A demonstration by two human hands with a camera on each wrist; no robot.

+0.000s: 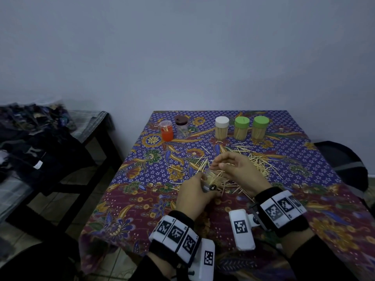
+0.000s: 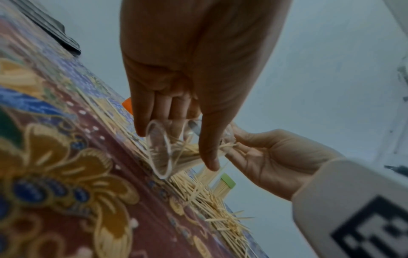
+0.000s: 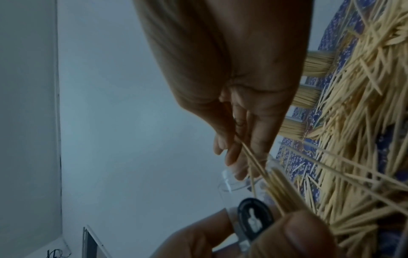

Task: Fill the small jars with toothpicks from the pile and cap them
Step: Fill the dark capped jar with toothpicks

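Observation:
My left hand (image 1: 197, 188) grips a small clear jar (image 1: 210, 179), tilted on its side low over the table, with a bundle of toothpicks inside. A dark round label (image 3: 253, 220) shows on the jar. In the left wrist view my thumb lies across the jar (image 2: 161, 150). My right hand (image 1: 219, 164) hovers just above the jar mouth (image 3: 236, 181) and pinches a few toothpicks (image 3: 253, 162) that point into it. The loose toothpick pile (image 1: 255, 165) spreads on the cloth under and behind both hands.
Three filled, capped jars stand at the back: one white-capped (image 1: 222, 126) and two green-capped (image 1: 241, 126) (image 1: 260, 125). An orange jar (image 1: 166, 130) and a brown-capped jar (image 1: 181, 126) stand back left. A bench with dark clothes (image 1: 40, 142) is left of the table; a chair (image 1: 345, 159) is at the right.

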